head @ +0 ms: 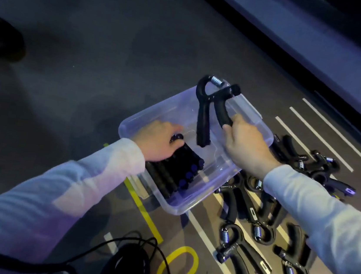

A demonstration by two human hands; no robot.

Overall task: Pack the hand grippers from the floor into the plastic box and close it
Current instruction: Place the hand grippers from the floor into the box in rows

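A clear plastic box stands open on the floor. Several black hand grippers lie stacked in its near left part. My left hand rests on that stack, fingers curled over the top of one gripper. My right hand holds one black hand gripper by a handle, above the box, spring end pointing away from me. Several more hand grippers lie loose on the floor to the right of the box.
The floor mat carries white stripes and yellow markings. A black cable lies at the bottom centre. A dark shoe-like shape sits at far left. A long raised ledge runs along the upper right.
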